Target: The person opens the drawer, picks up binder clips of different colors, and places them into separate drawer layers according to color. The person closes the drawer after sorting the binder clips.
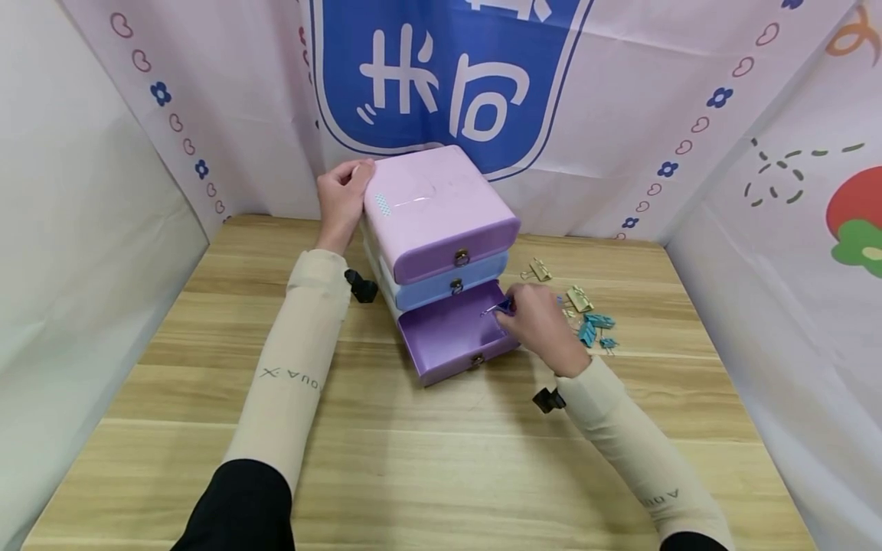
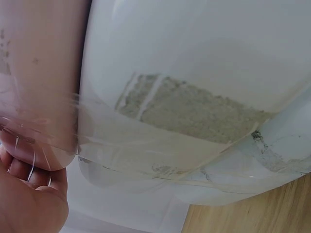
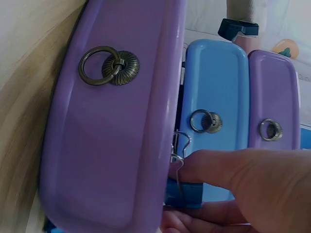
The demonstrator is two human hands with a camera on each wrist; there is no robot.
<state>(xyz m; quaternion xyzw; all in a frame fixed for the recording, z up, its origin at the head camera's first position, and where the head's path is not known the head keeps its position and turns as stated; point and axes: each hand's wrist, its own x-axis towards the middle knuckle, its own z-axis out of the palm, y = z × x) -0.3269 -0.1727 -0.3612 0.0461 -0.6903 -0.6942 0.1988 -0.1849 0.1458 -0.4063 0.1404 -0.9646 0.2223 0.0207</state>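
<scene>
A small three-tier drawer cabinet (image 1: 441, 207) stands at the back of the table, with a pink top. Its bottom purple drawer (image 1: 441, 337) is pulled out, while the blue middle drawer (image 1: 451, 285) and purple top drawer (image 1: 455, 256) are closed. My left hand (image 1: 342, 200) grips the cabinet's rear left corner; in the left wrist view its fingers curl against the pink edge. Over the right side of the pulled-out drawer, my right hand (image 1: 543, 325) pinches a blue binder clip (image 3: 184, 193) with silver wire handles between thumb and fingers. The drawer's visible floor is bare.
Right of the cabinet lie several binder clips: gold ones (image 1: 579, 299) and teal ones (image 1: 599, 321), some partly hidden by my right hand. A printed cloth (image 1: 586, 176) hangs behind the wooden table (image 1: 441, 474). White cloth walls flank both sides.
</scene>
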